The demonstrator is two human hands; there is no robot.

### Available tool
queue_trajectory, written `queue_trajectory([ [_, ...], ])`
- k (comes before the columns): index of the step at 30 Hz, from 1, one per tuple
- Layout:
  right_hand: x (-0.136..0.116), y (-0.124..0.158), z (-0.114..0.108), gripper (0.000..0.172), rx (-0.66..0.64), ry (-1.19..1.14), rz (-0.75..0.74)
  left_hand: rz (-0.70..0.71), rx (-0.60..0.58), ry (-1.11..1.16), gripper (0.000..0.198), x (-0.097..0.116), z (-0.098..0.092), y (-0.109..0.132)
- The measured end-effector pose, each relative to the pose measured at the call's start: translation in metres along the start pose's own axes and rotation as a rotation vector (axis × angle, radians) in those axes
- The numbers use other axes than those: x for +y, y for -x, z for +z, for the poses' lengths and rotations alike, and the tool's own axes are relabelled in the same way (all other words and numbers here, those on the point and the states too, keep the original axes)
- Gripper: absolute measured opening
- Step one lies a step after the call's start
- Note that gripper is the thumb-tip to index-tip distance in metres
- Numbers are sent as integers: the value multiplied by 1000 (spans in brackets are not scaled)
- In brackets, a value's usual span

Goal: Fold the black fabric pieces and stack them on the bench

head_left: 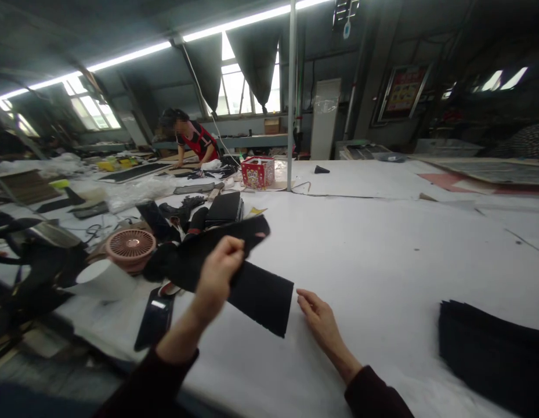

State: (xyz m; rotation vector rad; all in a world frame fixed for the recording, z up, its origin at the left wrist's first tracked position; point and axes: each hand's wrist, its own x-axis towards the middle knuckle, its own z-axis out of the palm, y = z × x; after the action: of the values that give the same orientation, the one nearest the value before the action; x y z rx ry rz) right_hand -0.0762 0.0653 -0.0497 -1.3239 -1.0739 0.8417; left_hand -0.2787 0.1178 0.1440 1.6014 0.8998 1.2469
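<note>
My left hand (221, 270) is closed on a dark fabric piece (203, 247), with the fingers curled over its edge. That piece is raised above the table. Under it, a flat black fabric panel (264, 299) extends to the right; whether my hand grips this one too I cannot tell. My right hand (319, 319) is just beyond the panel's right edge, low over the white table (360, 249). Its fingers are stretched out and hold nothing. At the far right lies a stack of black fabric pieces (491, 354).
A pink fan (130, 247), a phone (155, 318) and a black stack (224, 208) crowd the left side. Behind them stand a red box (257, 172) and an upright metal pole (291, 98). A person in a red apron (195, 139) leans over the table further back.
</note>
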Motion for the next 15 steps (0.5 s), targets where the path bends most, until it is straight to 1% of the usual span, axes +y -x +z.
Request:
queue_trajectory([
  [1,-3,11,-11,43,19,-151,117,9,-154,-35,7,-15,26,23],
  [2,-5,23,-23,47,52,-310,226,55,-309,-65,6,-30,51,46],
  [4,-4,48,-51,51,140,-587,433,218,-587,-148,11,-58,96,87],
  [5,-2,61,-67,52,179,-672,516,320,-725,-208,17,-70,115,104],
  [6,-1,72,-83,53,203,-719,588,403,-847,-263,19,-80,129,118],
  [7,1,83,-99,54,205,-740,647,470,-941,-314,19,-87,139,129],
  [8,1,92,-115,55,191,-743,689,510,-1007,-359,19,-93,146,135],
  [9,1,100,-128,55,178,-736,708,523,-1036,-396,19,-96,148,138],
  [10,0,107,-139,55,173,-728,706,514,-1034,-432,21,-98,147,138],
  [12,-4,119,-153,57,192,-718,701,462,-987,-502,25,-98,137,136],
  [13,-6,126,-157,59,211,-717,698,440,-964,-536,27,-99,130,134],
  [15,-9,140,-159,66,239,-733,711,423,-954,-591,32,-103,115,135],
])
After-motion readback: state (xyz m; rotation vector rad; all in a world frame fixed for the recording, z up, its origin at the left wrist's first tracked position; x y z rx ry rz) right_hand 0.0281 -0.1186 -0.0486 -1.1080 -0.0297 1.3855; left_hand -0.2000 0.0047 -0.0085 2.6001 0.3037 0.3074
